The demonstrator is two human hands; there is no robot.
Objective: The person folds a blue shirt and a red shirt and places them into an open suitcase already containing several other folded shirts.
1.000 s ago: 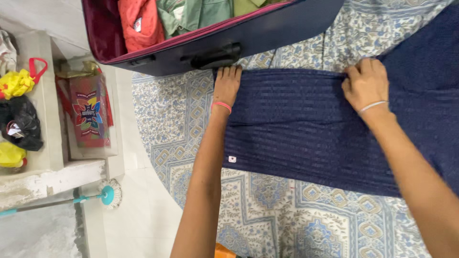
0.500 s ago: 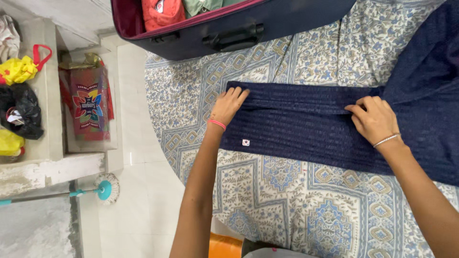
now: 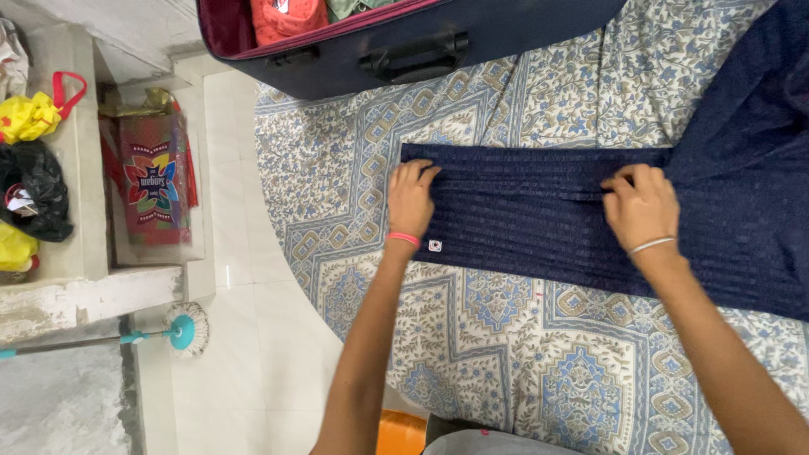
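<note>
Two hands: both are working on one navy ribbed garment (image 3: 539, 223), which is lying across the patterned blue-and-cream bedsheet (image 3: 506, 354).
Near edge: an orange object (image 3: 400, 431) and a grey one are peeking in at 6 o'clock; what they are cannot be told.
Left hand (image 3: 411, 198): it is lying palm-down with fingers spread loosely, pressing the folded end of the garment flat, at about 9 o'clock from the garment's middle; a pink band is sitting on the wrist.
Right hand (image 3: 642, 209): it is curling its fingers, pinching the upper folded edge of the fabric at about 2 o'clock from the middle; a thin silver bangle is circling the wrist.
Garment: the part between the hands is lying doubled into a long narrow band, while its wider part is spreading off toward 3 o'clock, unfolded. A small white tag (image 3: 435, 246) is showing just beside the left wrist.
Step in hand: by my reading, a lengthwise fold is being laid and smoothed.
Next move: it would call for keeping the edges aligned while the loose wide part is being brought over.
Far: an open dark suitcase (image 3: 472, 34) with folded clothes is sitting at 12 o'clock.
Far left: a red printed bag (image 3: 156, 181), a black bag (image 3: 34, 198) and a mop (image 3: 181, 330) are standing off the bed, toward 9 o'clock.
</note>
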